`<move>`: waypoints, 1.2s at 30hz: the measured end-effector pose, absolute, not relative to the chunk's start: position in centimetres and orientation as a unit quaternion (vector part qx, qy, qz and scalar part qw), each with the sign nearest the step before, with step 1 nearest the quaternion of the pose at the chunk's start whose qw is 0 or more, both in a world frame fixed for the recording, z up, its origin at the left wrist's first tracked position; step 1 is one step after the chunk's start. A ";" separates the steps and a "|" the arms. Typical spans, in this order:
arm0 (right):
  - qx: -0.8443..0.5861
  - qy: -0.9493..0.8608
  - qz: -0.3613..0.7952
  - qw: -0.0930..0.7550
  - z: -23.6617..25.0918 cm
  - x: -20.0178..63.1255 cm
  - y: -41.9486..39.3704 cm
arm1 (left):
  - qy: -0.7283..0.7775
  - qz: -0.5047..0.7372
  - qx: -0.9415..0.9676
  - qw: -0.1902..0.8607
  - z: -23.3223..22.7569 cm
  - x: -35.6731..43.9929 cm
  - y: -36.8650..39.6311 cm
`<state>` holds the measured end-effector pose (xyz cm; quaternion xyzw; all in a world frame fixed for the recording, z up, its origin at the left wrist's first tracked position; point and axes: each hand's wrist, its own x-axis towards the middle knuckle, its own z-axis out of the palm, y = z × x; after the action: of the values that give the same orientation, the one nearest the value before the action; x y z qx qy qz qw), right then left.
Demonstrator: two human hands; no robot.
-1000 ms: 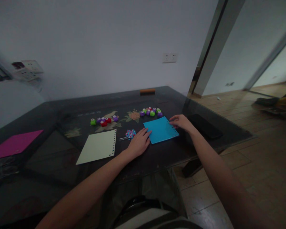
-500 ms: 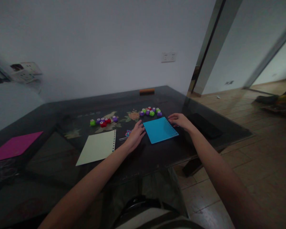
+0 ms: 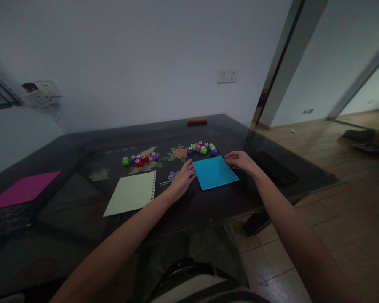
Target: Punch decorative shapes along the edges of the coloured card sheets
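Observation:
A blue square sheet (image 3: 215,173) with a row of holes along its right edge lies flat on the dark table. My left hand (image 3: 183,180) rests at its left edge, fingers stretched out, holding nothing. At the holed edge is my right hand (image 3: 241,162), fingers loosely bent and apart; whether they touch the sheet I cannot tell. A small pink-and-blue patterned thing with thin metal prongs (image 3: 172,176) lies left of my left hand. Farther left is a cream sheet (image 3: 131,192), also with holes along its right edge.
Two groups of small green, purple and red eye-topped pieces, one at left (image 3: 139,163) and one behind the blue sheet (image 3: 203,150), stand on the table. A magenta sheet (image 3: 25,189) lies far left, a brown block (image 3: 197,120) at the back, a black flat object (image 3: 273,167) at right.
The whole view has shifted slightly, so everything sits a little farther right. Both hands remain at the sides of the blue sheet with hardly any motion.

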<state>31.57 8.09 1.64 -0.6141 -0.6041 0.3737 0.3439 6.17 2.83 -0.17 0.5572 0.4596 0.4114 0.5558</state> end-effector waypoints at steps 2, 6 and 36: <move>-0.614 -0.609 0.367 0.342 1.5 31.6 8.1 | 0.458 0.414 0.562 0.550 -0.2 6.2 2.7; -0.614 -0.619 0.350 0.342 1.2 31.7 8.3 | 0.458 0.420 0.575 0.532 -0.3 6.2 2.4; -0.418 -0.848 0.179 0.271 6.8 9.6 9.9 | 0.608 0.349 0.694 0.163 1.5 -18.8 4.0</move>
<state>9.60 9.92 6.77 -0.4179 -0.8483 0.1794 0.2712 -18.80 3.98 1.47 0.6941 0.6080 0.3493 0.1630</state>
